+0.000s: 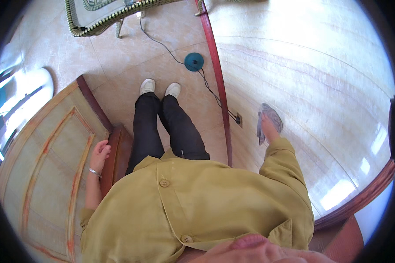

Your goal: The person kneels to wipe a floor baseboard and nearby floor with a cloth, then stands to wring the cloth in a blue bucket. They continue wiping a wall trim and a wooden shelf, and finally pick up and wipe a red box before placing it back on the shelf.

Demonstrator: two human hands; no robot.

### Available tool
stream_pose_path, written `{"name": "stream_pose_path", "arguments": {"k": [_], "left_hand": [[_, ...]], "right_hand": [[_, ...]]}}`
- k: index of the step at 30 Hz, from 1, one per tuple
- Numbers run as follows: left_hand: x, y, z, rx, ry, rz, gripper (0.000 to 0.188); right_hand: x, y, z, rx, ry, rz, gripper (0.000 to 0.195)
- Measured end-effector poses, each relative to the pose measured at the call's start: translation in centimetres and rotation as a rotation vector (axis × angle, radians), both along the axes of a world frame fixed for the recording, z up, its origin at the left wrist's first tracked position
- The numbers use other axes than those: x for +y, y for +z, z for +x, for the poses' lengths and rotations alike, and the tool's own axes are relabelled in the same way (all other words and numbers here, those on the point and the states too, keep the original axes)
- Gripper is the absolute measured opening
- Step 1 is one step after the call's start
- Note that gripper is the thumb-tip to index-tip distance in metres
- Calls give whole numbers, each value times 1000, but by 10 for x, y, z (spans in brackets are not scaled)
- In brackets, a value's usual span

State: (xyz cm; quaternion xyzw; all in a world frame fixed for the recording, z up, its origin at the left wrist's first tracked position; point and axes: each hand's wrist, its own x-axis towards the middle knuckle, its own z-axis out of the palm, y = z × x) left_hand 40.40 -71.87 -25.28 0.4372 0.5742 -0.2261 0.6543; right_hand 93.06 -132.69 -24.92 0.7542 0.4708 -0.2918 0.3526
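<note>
My right hand (270, 126) presses a grey cloth (274, 115) against the glossy marble-patterned wall tiles (302, 85). The cloth is slightly blurred, and part of it hangs below my fingers. A wall socket (239, 120) with black plugs in it is close by, to the left of the cloth. At my other side my left hand (100, 154) hangs with loosely bent fingers and holds nothing. A silver bracelet circles its wrist. Beside that hand is a cream panelled surface (52, 154) with orange-brown trim.
From the socket a black cable crosses the floor to a round teal device (194, 61) near the dark red skirting (214, 59). A table (95, 31) with an ornate gold-green edge stands ahead. A brown box-like piece (118, 154) is beside my left leg.
</note>
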Motion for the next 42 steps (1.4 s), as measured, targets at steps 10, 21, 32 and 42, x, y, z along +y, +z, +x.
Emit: {"name": "stream_pose_path", "arguments": {"k": [10, 21, 32, 42], "left_hand": [[-89, -17, 21, -46, 81, -99, 32], [-174, -76, -36, 164, 203, -64, 27], [-181, -100, -32, 241, 295, -11, 27], [-163, -101, -56, 285, 317, -20, 27]], "right_hand": [[391, 22, 167, -568, 387, 767, 33], [47, -204, -8, 155, 431, -511, 40], [308, -288, 183, -256, 422, 771, 27], [42, -313, -4, 399, 598, -609, 32]]}}
